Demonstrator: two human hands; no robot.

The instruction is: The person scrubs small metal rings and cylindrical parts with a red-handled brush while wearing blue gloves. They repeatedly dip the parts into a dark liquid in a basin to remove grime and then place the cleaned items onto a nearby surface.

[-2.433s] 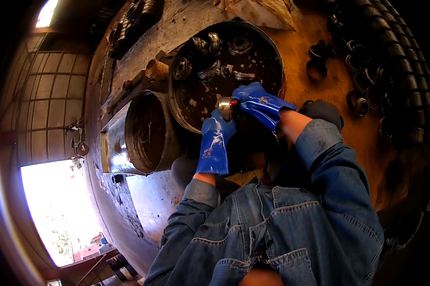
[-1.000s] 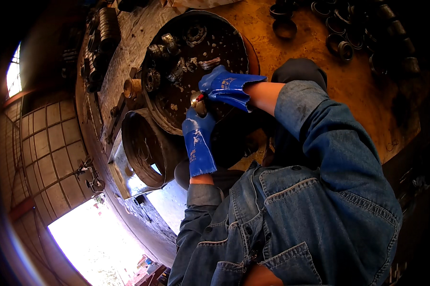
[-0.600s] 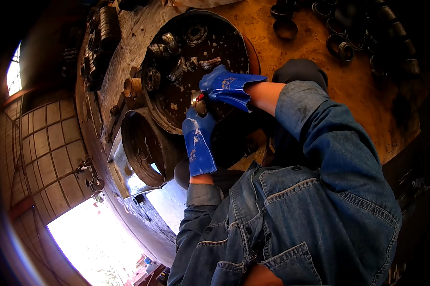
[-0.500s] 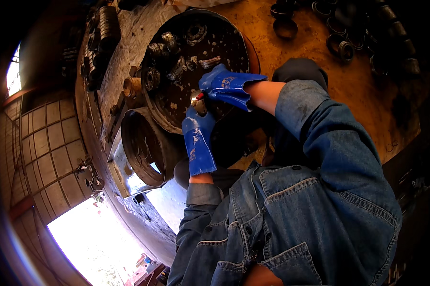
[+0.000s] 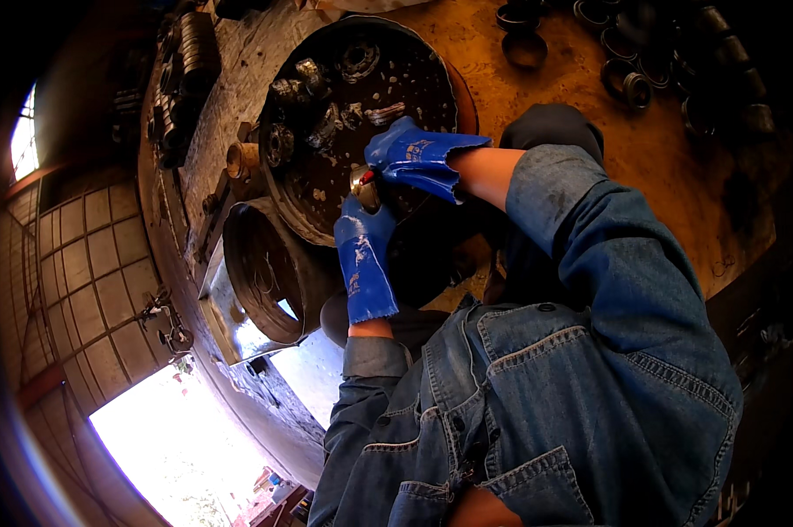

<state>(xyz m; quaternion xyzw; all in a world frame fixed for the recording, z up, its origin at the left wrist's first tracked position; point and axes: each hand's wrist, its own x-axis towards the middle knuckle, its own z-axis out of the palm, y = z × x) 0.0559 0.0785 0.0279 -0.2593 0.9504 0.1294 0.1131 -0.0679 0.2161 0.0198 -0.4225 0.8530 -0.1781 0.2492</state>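
Note:
Both my hands wear long blue rubber gloves and meet over a wide round basin (image 5: 278,198) of dark liquid. My left hand (image 5: 361,224) grips a shiny, rounded metal part (image 5: 362,195) at the near side of the basin. Close against that part, my right hand (image 5: 399,151) is closed, and what its fingers hold is hidden. A small red piece (image 5: 367,177) shows between the metal part and the right glove; its kind is unclear. Beyond my hands, several greasy ring-shaped metal parts (image 5: 324,130) lie in the basin, one a bearing-like ring (image 5: 358,60).
An open metal drum (image 5: 257,263) lies tilted at the near left of the basin. Stacked dark rings (image 5: 200,51) stand at the far left. More loose metal rings (image 5: 525,50) lie on the brown, stained floor (image 5: 677,189) at the far right. My knee (image 5: 550,130) is beside the basin.
The red piece has shifted very slightly against the metal part. Both hands stay in almost the same place.

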